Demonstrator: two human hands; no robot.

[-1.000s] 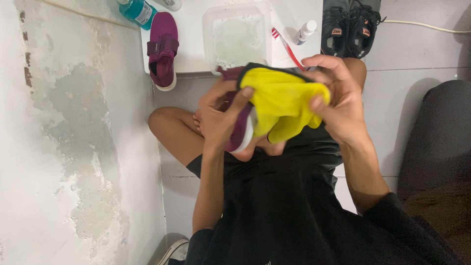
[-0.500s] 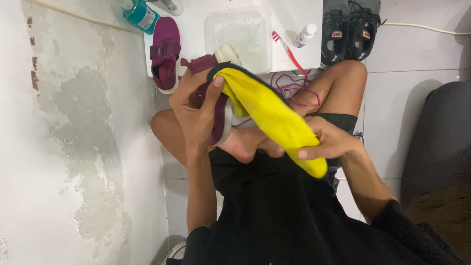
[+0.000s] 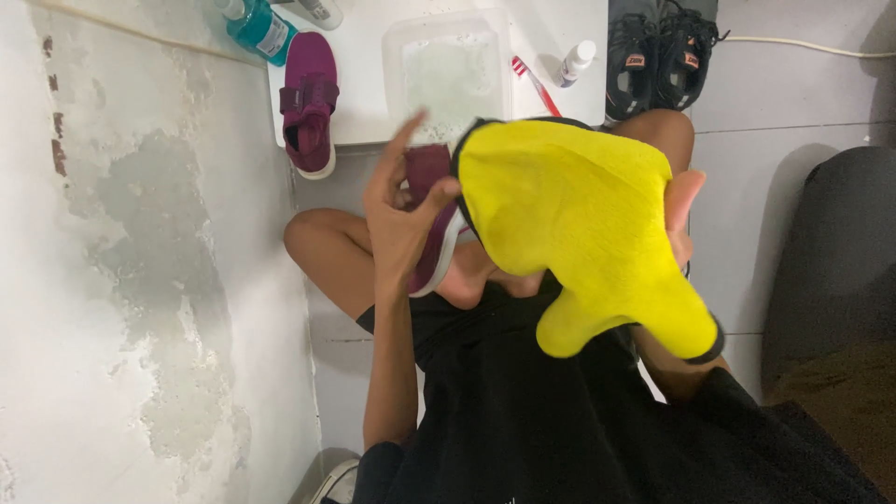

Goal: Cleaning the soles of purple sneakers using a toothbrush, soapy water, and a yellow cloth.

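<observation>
**Maroon shoe in one hand, yellow cloth in the other**

Starting at the left of the frame, we see a stained, patchy wall [image 3: 140,280] running from top to bottom. At the upper left sits a teal bottle [image 3: 261,28], and just right of it a second maroon shoe [image 3: 308,103] lies on the edge of a white board [image 3: 364,121]. On that board we also see 1 clear tub of soapy water [image 3: 453,70], a red and white toothbrush [image 3: 534,84] and a small white bottle [image 3: 577,61].

Near the centre, our left hand [image 3: 401,219] holds a maroon shoe [image 3: 431,224] with a white sole: the thumb presses across it while the index finger points up and away, so the grip is loose and partly open. Just right of it, the yellow cloth [image 3: 588,233] spreads wide and hides most of our right hand [image 3: 681,210]; only a few fingers show past its right edge, seemingly curled around the cloth, though we cannot tell how tightly.

At the upper right stand 2 black sandals [image 3: 658,56], well apart from the hands.

We judge the wiping to be underway: the shoe is up off the board and the cloth is beside it, not visibly pressed on. The other maroon shoe lies untouched.
</observation>
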